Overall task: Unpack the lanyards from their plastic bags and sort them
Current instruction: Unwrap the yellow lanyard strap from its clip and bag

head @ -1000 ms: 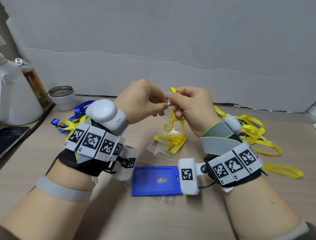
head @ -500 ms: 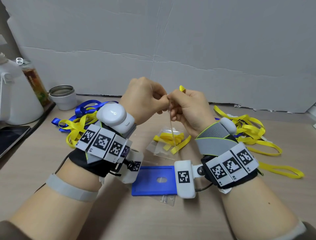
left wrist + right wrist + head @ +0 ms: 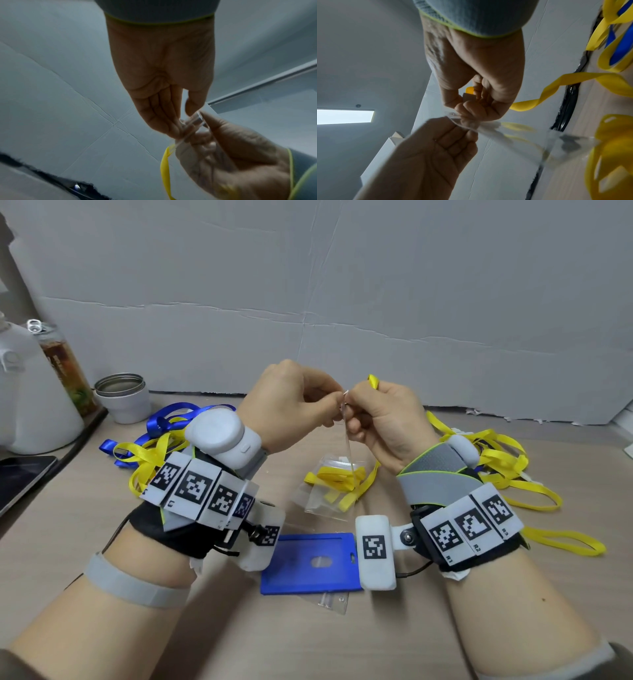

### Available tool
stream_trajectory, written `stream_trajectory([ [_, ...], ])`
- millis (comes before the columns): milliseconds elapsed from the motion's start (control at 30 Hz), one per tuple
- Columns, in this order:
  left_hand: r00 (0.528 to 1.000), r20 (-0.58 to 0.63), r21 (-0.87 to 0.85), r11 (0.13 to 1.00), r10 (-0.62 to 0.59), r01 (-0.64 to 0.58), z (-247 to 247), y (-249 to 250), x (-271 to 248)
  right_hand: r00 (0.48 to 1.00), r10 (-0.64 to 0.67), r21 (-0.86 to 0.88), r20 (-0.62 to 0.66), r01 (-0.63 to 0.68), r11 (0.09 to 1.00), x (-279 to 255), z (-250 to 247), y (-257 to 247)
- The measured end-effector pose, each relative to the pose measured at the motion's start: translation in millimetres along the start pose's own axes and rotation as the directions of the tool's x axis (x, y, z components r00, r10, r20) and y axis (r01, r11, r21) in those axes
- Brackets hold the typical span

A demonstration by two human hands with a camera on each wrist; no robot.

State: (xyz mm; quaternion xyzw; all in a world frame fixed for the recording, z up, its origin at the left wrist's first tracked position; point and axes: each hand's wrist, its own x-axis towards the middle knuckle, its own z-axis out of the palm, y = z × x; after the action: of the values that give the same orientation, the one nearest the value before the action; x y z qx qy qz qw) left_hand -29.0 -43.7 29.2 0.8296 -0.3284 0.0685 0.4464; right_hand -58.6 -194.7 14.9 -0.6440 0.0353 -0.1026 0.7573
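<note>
Since a second ago, yellow lanyard drawn almost wholly up into right hand, only a short loop showing above the knuckles; strap that hung down to the bench gone from between the hands. Left hand pinching top edge of clear plastic bag, right grip closed on lanyard and touching the same bag edge. Probably means this lanyard is nearly free of its bag. Still-packed yellow lanyard in bag lying on bench below the hands; loose yellow pile to the right, mixed blue and yellow pile to the left
</note>
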Motion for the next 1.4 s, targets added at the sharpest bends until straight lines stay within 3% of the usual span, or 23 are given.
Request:
stream_trajectory([
  [133, 0.983, 0.170, -0.117, 0.989, -0.067, 0.088, -5, 0, -1, 0.999, -0.027, 0.034, -0.043, 0.028, 0.999, 1, -1, -1],
  [200, 0.959, 0.279, -0.093, 0.992, -0.060, 0.089, -2, -1, -3, 0.998, -0.043, 0.037, -0.052, 0.045, 0.998, 2, -1, -1],
  [267, 0.949, 0.309, -0.005, 0.997, -0.068, 0.073, 2, -5, -3, 0.997, -0.043, 0.019, -0.060, 0.044, 0.999, 2, -2, -1],
  [367, 0.964, 0.250, 0.095, 0.993, -0.088, 0.067, 1, -12, 0, 0.997, -0.032, 0.015, -0.069, 0.033, 0.999, 3, -5, -1],
  [500, 0.996, 0.085, 0.229, 0.973, -0.038, 0.018, -6, -17, 3, 0.998, 0.012, -0.019, -0.057, -0.013, 1.000, 3, -10, -2],
  [667, 0.999, -0.036, 0.220, 0.975, 0.033, -0.024, -13, -22, 4, 0.995, 0.099, -0.125, 0.019, -0.096, 0.988, 2, -9, -2],
  [933, 0.995, -0.025, 0.214, 0.973, 0.098, -0.091, -15, -17, 3, 0.966, 0.218, -0.280, 0.141, -0.172, 0.944, -4, -7, -2],
  [1033, 0.995, 0.012, 0.247, 0.964, 0.099, -0.099, -16, -15, 3, 0.965, 0.191, -0.331, 0.179, -0.123, 0.935, -6, -5, -3],
  [1200, 0.990, 0.137, 0.286, 0.958, -0.010, -0.030, -19, -15, 3, 0.967, 0.111, -0.394, 0.229, -0.012, 0.919, -9, -1, -2],
  [1400, 0.995, 0.040, 0.288, 0.952, 0.092, -0.100, -18, -12, 3, 0.960, 0.193, -0.321, 0.201, -0.122, 0.939, -7, -3, -1],
])
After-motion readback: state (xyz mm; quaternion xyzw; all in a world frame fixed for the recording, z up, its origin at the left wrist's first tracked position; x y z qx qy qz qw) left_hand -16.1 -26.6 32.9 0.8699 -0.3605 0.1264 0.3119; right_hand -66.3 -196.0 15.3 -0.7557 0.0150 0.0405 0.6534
